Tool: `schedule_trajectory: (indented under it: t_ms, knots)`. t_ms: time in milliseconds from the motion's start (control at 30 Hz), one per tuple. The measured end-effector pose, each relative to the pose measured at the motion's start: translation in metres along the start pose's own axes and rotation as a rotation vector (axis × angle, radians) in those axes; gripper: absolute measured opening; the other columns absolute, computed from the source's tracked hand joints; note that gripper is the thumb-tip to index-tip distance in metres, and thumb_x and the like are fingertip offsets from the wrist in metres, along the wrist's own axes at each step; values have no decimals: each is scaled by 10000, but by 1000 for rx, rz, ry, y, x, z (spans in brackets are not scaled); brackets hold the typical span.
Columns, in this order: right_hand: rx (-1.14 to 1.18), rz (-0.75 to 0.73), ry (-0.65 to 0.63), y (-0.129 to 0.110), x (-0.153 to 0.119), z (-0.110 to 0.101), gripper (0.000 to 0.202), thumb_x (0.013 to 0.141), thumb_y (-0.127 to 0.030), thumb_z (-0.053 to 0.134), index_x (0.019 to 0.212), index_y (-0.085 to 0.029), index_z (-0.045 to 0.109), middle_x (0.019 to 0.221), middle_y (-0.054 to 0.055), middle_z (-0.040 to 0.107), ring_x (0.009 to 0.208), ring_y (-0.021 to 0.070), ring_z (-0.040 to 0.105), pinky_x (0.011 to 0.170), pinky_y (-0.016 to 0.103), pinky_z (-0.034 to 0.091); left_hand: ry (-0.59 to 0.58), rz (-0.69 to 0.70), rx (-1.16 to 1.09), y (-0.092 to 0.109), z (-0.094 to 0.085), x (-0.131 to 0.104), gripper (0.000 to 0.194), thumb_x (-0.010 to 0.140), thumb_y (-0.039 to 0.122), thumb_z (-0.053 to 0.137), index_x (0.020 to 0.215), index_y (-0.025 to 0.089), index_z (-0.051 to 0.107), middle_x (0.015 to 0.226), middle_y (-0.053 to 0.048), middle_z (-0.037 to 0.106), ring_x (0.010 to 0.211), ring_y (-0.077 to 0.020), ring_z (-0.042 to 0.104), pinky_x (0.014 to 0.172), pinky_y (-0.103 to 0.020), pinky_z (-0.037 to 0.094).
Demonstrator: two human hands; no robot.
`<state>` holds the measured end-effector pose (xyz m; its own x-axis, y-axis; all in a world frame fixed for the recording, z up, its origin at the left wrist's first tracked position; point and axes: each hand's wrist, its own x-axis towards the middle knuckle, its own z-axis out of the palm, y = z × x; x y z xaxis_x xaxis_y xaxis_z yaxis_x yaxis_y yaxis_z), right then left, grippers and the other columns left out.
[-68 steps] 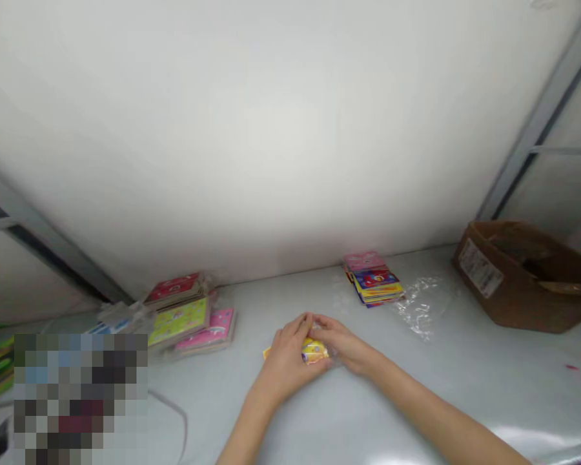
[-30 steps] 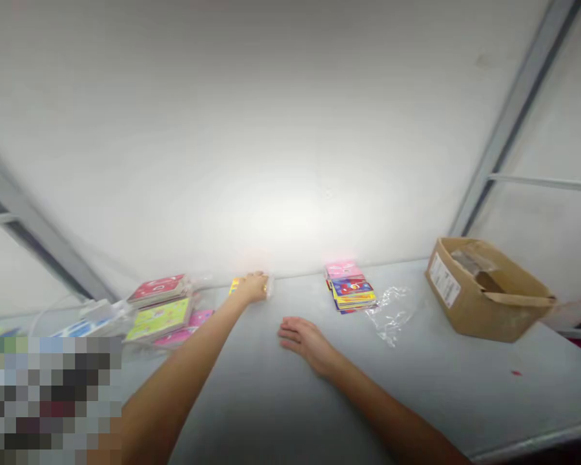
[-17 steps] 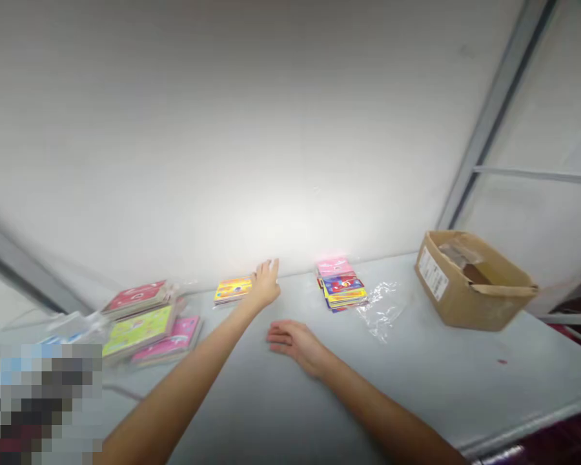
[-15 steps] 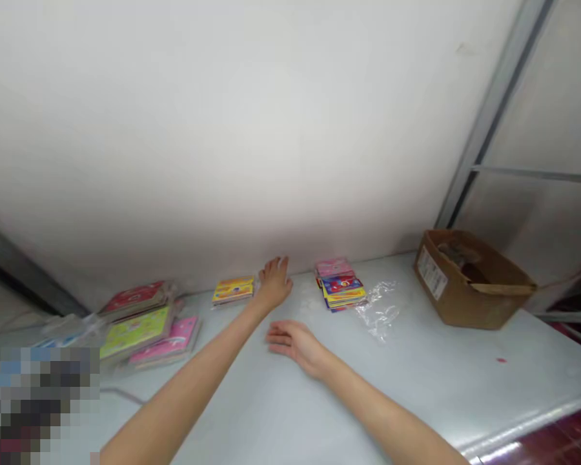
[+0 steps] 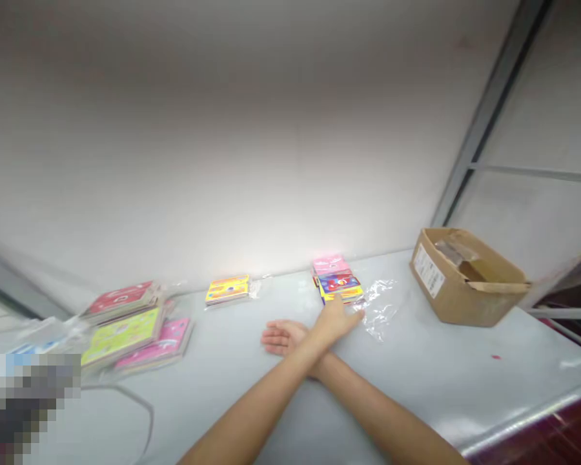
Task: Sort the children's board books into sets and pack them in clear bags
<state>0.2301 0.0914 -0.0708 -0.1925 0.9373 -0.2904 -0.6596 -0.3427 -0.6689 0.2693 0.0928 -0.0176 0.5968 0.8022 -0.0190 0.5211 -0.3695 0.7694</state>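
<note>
On the table (image 5: 416, 371), the card pile (image 5: 339, 283) is flanked by the box (image 5: 479, 307) at right, the card pack (image 5: 227, 289) then booklets (image 5: 123, 332) at left.

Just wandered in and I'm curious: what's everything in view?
Wall: one, white, behind
Frame posts: two, grey, either side
Table: one, pale grey, below wall
Bundles: three, red, green, pink, left
Card pack: one, yellow, left of centre
Card pile: one, multicoloured, right of centre
Plastic film: uncounted, clear, beside pile and pack
Box: one, brown, right
Label: one, white, on box
Scrap: one, red, right
Cable: one, grey, lower left
Clutter: uncounted, white and blue, far left
Left hand: one, bare, at card pile
Right hand: one, bare, centre
</note>
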Motion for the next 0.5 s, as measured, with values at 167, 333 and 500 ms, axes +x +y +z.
schedule_trajectory:
  t_ms: [167,333,500]
  knots:
    - [52,74,12,-4,-1,-1,173,695,-271,649,815,-149,620,711,45,660,698,149,650,800,330,481,-3,-128,-15,-4,16,9,312,874,332,531,1151,187,539,1182,-78,559,1000,-204,576,837,-414,495]
    - [52,94,12,-7,-3,-1,139,727,-244,599,822,-147,627,705,42,668,686,148,652,776,314,488,-17,-189,-137,-5,23,16,268,883,330,516,1119,215,563,1185,-67,561,1000,-198,575,833,-379,497]
    - [32,89,-12,-4,3,-5,175,693,-269,641,822,-152,627,726,47,663,700,157,654,814,350,475,-30,-100,-408,2,12,12,342,867,334,542,1163,163,527,1167,-81,563,981,-210,584,813,-418,506]
